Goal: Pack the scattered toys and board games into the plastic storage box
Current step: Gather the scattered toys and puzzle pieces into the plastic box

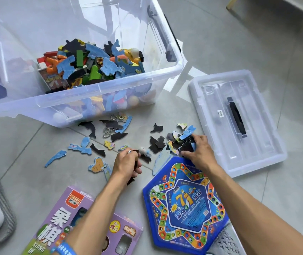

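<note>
Blue hexagonal board (pixel 185 207), purple box (pixel 84 223)

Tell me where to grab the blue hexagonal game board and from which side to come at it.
Probably the blue hexagonal game board's left edge, from the left: it lies flat on the floor, so fingers must slide under a rim. The right forearm crosses its far corner and a knee covers the near right, leaving the left edge free.

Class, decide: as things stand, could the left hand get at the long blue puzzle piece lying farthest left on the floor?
Probably yes: the long blue puzzle piece lies alone on bare grey tiled floor, nothing covering it, but the left hand already holds dark pieces.
</note>
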Available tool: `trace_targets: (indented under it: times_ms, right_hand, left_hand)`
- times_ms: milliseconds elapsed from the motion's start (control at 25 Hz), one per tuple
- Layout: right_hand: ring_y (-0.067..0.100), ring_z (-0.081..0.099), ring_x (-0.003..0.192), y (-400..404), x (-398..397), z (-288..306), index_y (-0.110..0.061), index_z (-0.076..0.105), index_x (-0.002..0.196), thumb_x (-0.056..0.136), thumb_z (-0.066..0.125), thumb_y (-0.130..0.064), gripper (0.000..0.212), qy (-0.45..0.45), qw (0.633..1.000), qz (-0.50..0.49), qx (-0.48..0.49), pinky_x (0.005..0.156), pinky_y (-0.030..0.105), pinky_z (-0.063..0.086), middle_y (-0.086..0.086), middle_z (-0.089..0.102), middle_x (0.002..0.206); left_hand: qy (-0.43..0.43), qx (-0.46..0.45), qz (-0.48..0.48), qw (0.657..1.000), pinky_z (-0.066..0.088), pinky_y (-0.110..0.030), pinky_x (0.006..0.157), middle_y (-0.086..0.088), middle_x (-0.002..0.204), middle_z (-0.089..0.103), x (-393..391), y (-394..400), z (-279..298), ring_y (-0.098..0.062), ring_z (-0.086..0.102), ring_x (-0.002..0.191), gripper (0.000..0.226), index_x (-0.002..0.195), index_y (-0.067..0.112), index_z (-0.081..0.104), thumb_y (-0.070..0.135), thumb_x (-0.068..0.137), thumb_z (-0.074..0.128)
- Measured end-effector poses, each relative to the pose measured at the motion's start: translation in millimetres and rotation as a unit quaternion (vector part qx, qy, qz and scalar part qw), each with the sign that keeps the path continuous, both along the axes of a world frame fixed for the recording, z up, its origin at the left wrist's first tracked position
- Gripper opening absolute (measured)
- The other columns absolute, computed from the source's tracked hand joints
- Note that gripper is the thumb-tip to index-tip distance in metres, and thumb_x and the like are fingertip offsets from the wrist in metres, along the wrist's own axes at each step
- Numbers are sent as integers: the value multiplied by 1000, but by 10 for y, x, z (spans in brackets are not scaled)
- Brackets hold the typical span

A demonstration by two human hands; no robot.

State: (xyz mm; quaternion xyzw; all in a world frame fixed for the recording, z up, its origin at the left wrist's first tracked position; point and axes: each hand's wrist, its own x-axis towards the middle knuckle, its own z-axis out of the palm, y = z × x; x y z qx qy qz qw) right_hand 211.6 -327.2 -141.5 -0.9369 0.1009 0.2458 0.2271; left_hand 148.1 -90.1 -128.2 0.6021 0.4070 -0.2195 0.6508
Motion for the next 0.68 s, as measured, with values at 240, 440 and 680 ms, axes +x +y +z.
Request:
trace_targets:
  times_ms: [240,440,680]
  right_hand:
    - [9,63,77,352,128,202,-22,66,110,74,83,-25,39,-10,987,-77,141,66,23,46,-6,66,93]
    - [25,65,58,739,-105,787,-1,67,96,77,80,-17,29,75,852,-263,447,56,34,55,18,71,79]
    - [11,57,47,1593,-346,1964,-9,64,88,89,67,-21,12,123,745,-265,599,42,20,44,1,63,60]
  left_hand:
    - [-11,-84,31,996,44,-26,47,-9,68,59,-119,20,82,-22,58,56,5,84,11,58,7,85,56]
    - [-9,-136,153,979,48,-28,56,-8,66,61,-226,94,549,-22,60,64,6,87,11,62,16,90,60]
    - [-56,-216,257,940,32,-21,47,-2,68,59,-262,472,1645,-15,52,58,13,81,18,60,29,88,59]
